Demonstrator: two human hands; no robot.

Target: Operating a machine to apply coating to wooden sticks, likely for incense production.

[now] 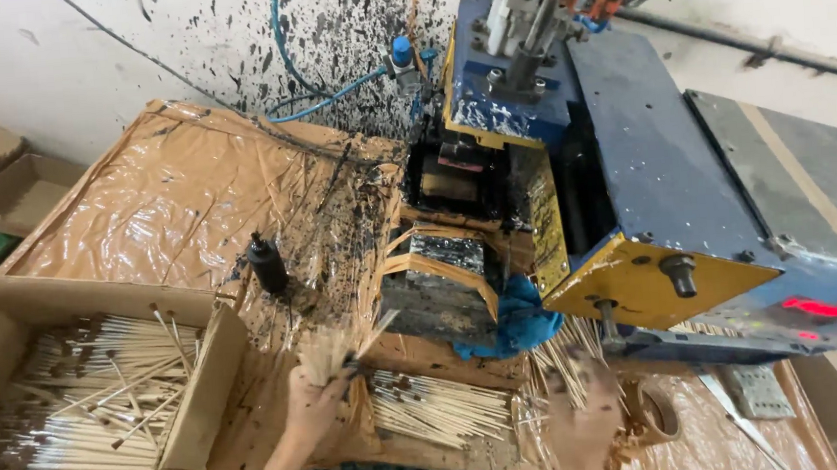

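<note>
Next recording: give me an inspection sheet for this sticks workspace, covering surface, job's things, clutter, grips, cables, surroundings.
Surface: table wrapped in brown plastic sheet, ink-spattered.
Job's things: bundle of thin sticks in left hand; loose sticks lying in front; cardboard box filled with sticks.
Clutter: black bottle, blue rag, tape roll.
Grips: left hand shut on the bundle; right hand blurred, on sticks, grip unclear.
Cables: blue hose running to blue-yellow machine.
Surroundings: black-splattered wall; red display lit.
</note>
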